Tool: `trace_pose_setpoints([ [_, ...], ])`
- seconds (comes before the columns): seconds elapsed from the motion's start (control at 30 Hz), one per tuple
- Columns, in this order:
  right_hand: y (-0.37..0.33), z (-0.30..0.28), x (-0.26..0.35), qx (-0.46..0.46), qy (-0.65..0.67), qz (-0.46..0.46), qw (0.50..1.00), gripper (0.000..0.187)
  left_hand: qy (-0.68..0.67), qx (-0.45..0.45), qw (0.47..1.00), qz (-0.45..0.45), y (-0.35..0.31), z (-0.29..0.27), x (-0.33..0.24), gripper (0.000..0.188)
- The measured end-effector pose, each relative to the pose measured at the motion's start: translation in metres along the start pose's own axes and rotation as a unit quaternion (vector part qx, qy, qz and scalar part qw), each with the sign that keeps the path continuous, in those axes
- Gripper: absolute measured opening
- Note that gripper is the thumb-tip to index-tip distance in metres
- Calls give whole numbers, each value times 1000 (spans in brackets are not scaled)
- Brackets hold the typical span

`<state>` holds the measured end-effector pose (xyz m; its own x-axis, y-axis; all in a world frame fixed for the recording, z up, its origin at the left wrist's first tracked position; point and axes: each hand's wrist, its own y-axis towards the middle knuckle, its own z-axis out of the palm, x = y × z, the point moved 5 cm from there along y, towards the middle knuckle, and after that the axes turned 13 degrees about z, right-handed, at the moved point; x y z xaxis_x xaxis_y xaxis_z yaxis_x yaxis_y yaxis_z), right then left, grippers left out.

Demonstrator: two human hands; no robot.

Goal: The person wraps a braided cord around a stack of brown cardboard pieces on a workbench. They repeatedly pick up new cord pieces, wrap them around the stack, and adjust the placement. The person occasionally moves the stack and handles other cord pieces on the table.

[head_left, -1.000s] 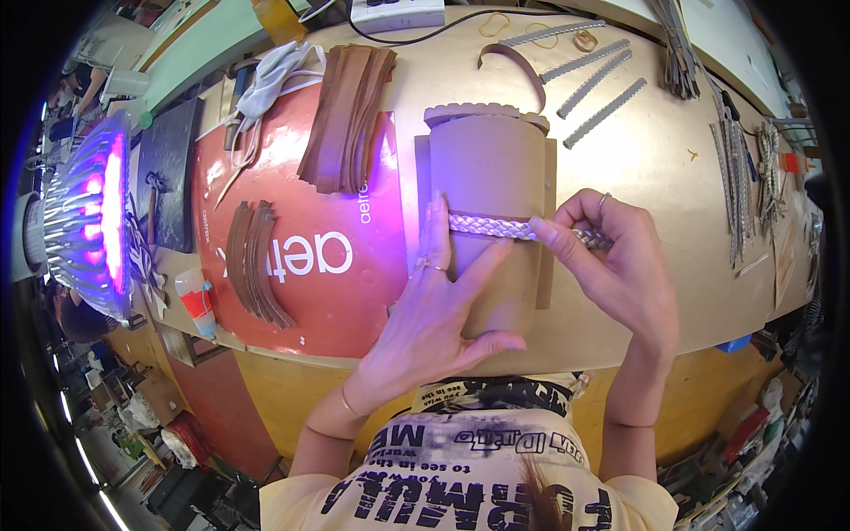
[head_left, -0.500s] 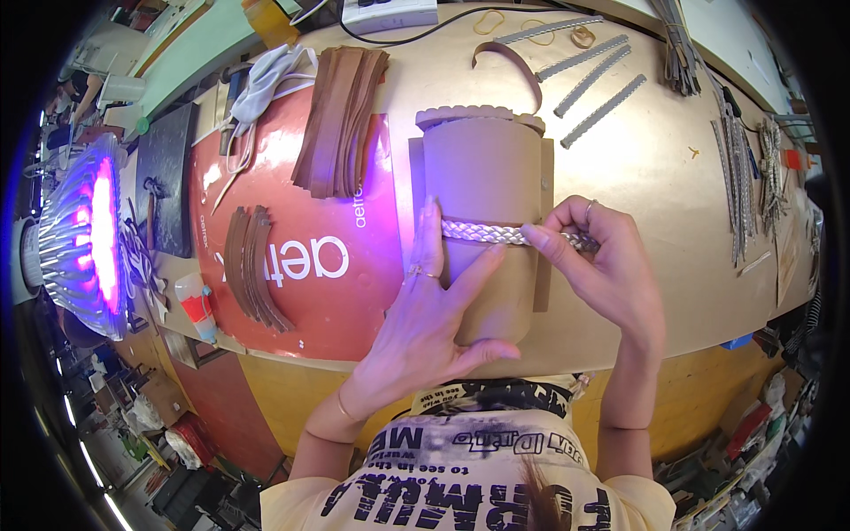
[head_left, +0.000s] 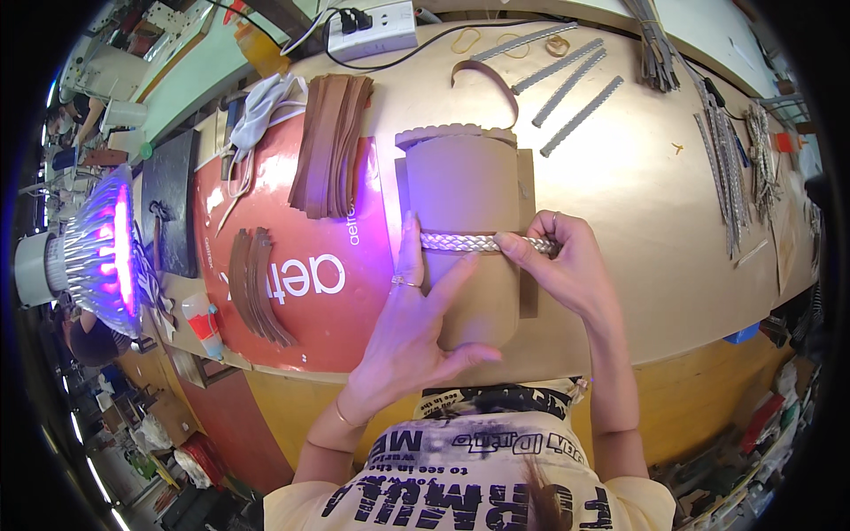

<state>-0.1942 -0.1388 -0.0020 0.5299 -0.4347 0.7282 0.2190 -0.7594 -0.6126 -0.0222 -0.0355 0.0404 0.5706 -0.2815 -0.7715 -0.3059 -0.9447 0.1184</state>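
A tan, rounded block with a scalloped far edge lies before me on a darker flat piece. Across its middle runs a pale, shiny braided strap. My left hand rests on the block's near left side with its fingers spread, the forefinger reaching up beside the strap's left end. The thumb lies across the lower part of the block. At the block's right edge my right hand pinches the strap between thumb and fingers, and the strap's right end shows beyond the thumb.
Brown strips and curved brown pieces lie on a red sheet to the left. A glowing lamp stands at far left. Grey strips, a power strip and braided bundles lie around the table.
The whole view has shifted, so the table things sit further left and slightly lower in the picture. Both hands keep nearly the same hold on the block and strap.
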Motion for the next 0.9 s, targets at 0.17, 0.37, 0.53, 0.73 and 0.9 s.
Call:
trace_pose_setpoints([
  [0.17, -19, -11, 28, -43, -93, -51, 993, 37, -33, -14, 999, -35, -9, 2, 4, 96],
  [0.37, -30, 5, 66, -59, -179, -164, 968, 32, 173, -104, 979, -17, -19, -16, -5, 98],
  [0.53, -28, 6, 76, -68, -210, -189, 957, 32, 82, -51, 995, -29, -14, 2, -10, 92],
  [0.73, -21, -12, 75, 9, -131, -162, 978, 32, 25, -45, 999, 13, -5, 9, -9, 91],
  [0.9, -12, -15, 72, 26, -185, -129, 974, 38, 54, -25, 998, -1, 0, 11, -17, 93],
])
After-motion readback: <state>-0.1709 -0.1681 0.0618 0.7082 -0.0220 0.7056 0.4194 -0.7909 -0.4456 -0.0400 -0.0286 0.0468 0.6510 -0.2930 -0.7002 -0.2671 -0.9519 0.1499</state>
